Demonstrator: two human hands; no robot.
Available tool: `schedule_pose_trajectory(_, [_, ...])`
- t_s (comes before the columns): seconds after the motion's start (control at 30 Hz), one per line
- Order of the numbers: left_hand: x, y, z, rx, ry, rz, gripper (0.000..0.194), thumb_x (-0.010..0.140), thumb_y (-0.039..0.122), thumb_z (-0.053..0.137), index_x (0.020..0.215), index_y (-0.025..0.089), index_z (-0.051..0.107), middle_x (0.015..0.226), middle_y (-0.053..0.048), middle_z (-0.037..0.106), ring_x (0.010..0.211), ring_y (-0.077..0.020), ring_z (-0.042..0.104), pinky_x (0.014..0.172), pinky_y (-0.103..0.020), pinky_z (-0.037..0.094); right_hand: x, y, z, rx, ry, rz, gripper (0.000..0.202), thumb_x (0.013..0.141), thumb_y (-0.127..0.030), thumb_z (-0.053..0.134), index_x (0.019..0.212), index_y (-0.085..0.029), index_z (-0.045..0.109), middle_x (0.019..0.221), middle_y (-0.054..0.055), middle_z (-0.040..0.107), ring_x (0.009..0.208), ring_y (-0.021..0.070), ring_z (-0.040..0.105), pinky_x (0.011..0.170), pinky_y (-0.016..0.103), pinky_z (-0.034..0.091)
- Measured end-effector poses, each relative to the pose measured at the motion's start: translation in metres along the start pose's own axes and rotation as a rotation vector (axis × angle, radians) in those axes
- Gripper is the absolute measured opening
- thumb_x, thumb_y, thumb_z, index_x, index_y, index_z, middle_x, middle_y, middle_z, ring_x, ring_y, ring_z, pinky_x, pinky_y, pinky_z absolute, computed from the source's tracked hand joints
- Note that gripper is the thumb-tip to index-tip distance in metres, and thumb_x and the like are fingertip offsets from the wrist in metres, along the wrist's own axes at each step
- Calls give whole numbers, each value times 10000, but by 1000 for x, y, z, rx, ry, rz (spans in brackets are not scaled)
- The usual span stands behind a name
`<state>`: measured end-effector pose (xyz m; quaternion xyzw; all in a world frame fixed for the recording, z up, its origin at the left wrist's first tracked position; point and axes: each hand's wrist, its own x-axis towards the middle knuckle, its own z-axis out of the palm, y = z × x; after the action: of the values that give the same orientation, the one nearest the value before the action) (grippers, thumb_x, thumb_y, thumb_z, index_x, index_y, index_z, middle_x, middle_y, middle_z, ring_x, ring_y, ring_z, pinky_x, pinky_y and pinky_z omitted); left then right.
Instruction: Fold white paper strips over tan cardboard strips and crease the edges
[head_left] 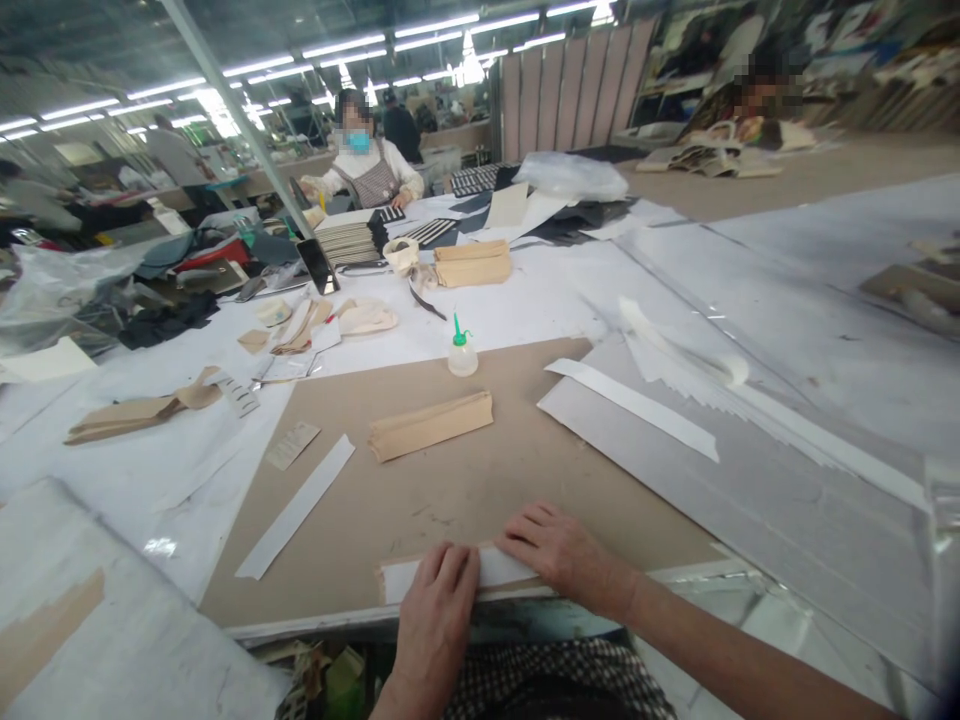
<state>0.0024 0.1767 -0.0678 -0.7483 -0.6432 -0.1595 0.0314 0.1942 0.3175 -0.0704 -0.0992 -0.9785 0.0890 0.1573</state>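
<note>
At the front edge of the brown board (pixel 450 510) lies a white strip (pixel 499 567) on top of a tan fabric strip (pixel 381 580). My left hand (pixel 442 605) rests over the strip's middle, fingers extended and lying on it, thumb hidden. Over its right end, my right hand (pixel 559 553) lies with fingers slightly spread and touching the strip. Farther in sits a stack of tan strips (pixel 431 427). A loose white strip (pixel 296 507) lies at the left beside a small printed card (pixel 294 446).
A clear bottle with green nozzle (pixel 463 355) stands at the board's back edge. Grey sheets (pixel 720 490) bear a white strip (pixel 634 408) on the right. Tan pieces (pixel 472 263), a phone (pixel 319 267) and striped stacks lie farther back. Across the table sits a masked person (pixel 371 175).
</note>
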Motion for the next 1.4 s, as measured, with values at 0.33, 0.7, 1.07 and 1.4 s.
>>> schedule_pose_trajectory(0.33, [33, 27, 17, -200, 16, -150, 237, 973, 161, 525, 1192, 199, 606, 1071, -72, 634, 985, -222, 585, 864, -374, 560, -9, -3, -6, 86, 0, 274, 152, 962, -235, 680, 1110, -204, 664, 1083, 56, 644, 1013, 225, 574, 934, 368, 448])
schedule_pose_trajectory(0.7, [35, 23, 19, -255, -66, -54, 314, 954, 106, 518, 1213, 239, 635, 1058, -64, 634, 968, -216, 569, 831, -353, 555, -26, 6, -18, 144, 32, 384, 91, 930, -283, 732, 1004, -239, 703, 1005, 16, 633, 970, 187, 588, 867, 292, 472])
schedule_pose_trajectory(1.07, [35, 35, 13, -84, -57, 27, 347, 910, 49, 527, 1219, 188, 604, 1091, -76, 636, 972, -219, 571, 854, -354, 568, -41, -29, -1, -12, 122, 411, 282, 961, -149, 626, 1243, -168, 621, 1164, 118, 652, 1104, 298, 552, 960, 461, 434])
schedule_pose_trajectory(1.4, [32, 32, 24, -15, -27, 97, 429, 919, 68, 523, 1333, 174, 556, 1171, -98, 621, 1030, -236, 571, 881, -372, 558, -45, -53, 18, -109, 280, 563, 334, 995, -177, 564, 1328, -180, 584, 1335, 100, 625, 1239, 297, 509, 1053, 491, 368])
